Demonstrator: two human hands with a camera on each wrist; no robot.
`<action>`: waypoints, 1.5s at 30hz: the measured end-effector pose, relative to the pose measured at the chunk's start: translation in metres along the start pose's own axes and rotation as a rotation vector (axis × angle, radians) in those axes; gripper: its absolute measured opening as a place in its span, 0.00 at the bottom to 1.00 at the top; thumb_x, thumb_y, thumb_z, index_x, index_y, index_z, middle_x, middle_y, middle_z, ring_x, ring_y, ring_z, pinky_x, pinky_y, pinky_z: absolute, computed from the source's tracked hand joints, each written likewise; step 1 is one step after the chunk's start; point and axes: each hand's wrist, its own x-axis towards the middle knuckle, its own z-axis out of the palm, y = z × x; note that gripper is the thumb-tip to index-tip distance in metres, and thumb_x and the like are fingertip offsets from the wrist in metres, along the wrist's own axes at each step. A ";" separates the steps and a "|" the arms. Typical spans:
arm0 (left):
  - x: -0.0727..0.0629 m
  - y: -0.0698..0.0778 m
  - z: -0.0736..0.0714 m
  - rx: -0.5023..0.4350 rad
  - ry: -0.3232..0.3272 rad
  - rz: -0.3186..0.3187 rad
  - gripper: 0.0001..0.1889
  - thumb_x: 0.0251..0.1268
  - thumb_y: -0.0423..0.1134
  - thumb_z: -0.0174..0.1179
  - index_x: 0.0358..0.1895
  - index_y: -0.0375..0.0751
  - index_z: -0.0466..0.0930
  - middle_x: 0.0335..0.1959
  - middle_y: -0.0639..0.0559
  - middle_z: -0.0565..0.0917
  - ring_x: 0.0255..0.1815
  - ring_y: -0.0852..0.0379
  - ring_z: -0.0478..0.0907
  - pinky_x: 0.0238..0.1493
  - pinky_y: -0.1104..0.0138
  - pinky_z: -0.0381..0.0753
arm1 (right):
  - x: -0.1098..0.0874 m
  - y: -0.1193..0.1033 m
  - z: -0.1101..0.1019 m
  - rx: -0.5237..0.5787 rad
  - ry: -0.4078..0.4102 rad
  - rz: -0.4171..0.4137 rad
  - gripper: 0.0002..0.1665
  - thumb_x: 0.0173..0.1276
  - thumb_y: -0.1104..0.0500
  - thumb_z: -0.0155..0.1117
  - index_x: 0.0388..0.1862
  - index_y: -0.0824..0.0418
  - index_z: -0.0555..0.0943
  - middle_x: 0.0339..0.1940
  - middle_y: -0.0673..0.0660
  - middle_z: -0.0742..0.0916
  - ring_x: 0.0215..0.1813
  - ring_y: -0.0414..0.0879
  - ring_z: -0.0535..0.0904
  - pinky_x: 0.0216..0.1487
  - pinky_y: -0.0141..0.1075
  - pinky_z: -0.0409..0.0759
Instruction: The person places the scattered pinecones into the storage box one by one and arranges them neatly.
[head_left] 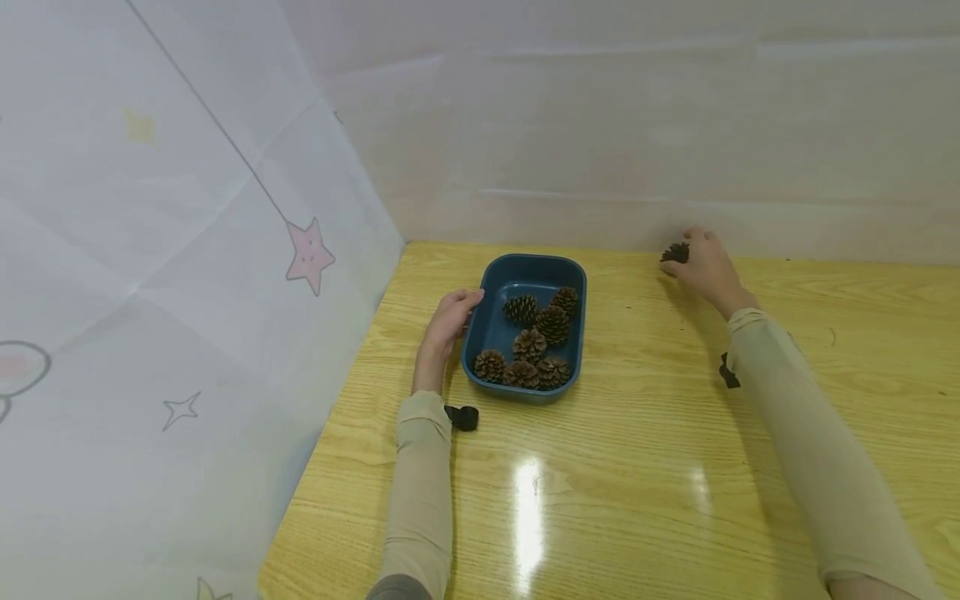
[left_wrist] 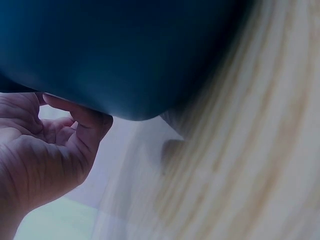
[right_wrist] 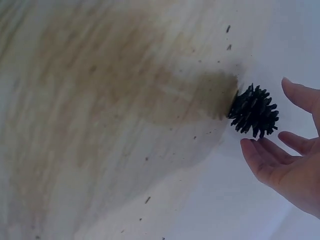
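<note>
A deep blue plastic tub (head_left: 534, 268) stands on the table, with several brown pine cones (head_left: 552, 325) inside it. My left hand (head_left: 447, 321) grips its left side, thumb at the rim and fingers against the outside wall. In the left wrist view, the tub (left_wrist: 125, 65) hides part of that hand (left_wrist: 47, 150). At the table's back edge a single dark pine cone (head_left: 675, 252) sits by the wall. Around it, my right hand (head_left: 708, 267) spreads its thumb and fingers. The right wrist view shows a gap between the thumb and this cone (right_wrist: 255, 112); fingertip contact below is unclear.
The wood-grain table (head_left: 645, 467) meets a pale sheet-covered wall (head_left: 570, 125) at the back. Another sheet, printed with stars (head_left: 309, 257), hangs along the left edge. Small dark specks (right_wrist: 147, 200) lie near the back edge. Black straps (head_left: 462, 417) hang from the wrists.
</note>
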 end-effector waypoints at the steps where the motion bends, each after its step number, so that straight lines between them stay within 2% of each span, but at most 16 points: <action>1: 0.000 0.000 0.000 0.001 0.000 0.000 0.23 0.82 0.48 0.56 0.55 0.26 0.77 0.32 0.49 0.78 0.25 0.59 0.74 0.29 0.68 0.74 | 0.000 0.001 0.000 -0.001 -0.005 0.008 0.47 0.78 0.56 0.64 0.77 0.82 0.51 0.73 0.85 0.60 0.74 0.79 0.55 0.71 0.68 0.59; 13: 0.000 -0.001 0.000 0.000 0.004 -0.008 0.23 0.82 0.48 0.56 0.55 0.26 0.78 0.34 0.47 0.79 0.27 0.58 0.76 0.30 0.68 0.75 | 0.006 0.014 0.006 0.013 -0.018 0.058 0.48 0.79 0.54 0.62 0.78 0.81 0.48 0.72 0.87 0.58 0.74 0.80 0.55 0.72 0.69 0.57; 27: -0.001 0.000 0.000 0.009 0.003 -0.011 0.23 0.81 0.48 0.57 0.59 0.28 0.79 0.37 0.47 0.81 0.28 0.58 0.78 0.31 0.68 0.77 | 0.012 0.027 0.011 -0.007 0.001 0.048 0.52 0.78 0.46 0.63 0.77 0.82 0.51 0.71 0.87 0.62 0.73 0.80 0.57 0.71 0.69 0.57; 34: -0.002 0.001 0.000 0.001 0.001 -0.010 0.23 0.81 0.48 0.57 0.58 0.26 0.78 0.37 0.45 0.81 0.28 0.58 0.78 0.30 0.68 0.78 | 0.013 0.030 0.012 -0.015 0.022 0.044 0.49 0.78 0.47 0.63 0.75 0.83 0.55 0.69 0.86 0.66 0.71 0.79 0.61 0.70 0.68 0.60; 45: -0.002 0.001 0.000 -0.005 0.011 -0.010 0.23 0.81 0.47 0.57 0.57 0.25 0.78 0.35 0.47 0.80 0.26 0.60 0.77 0.28 0.69 0.76 | 0.012 0.029 0.013 -0.007 0.019 0.052 0.48 0.79 0.47 0.62 0.75 0.82 0.56 0.68 0.85 0.68 0.70 0.80 0.63 0.68 0.69 0.62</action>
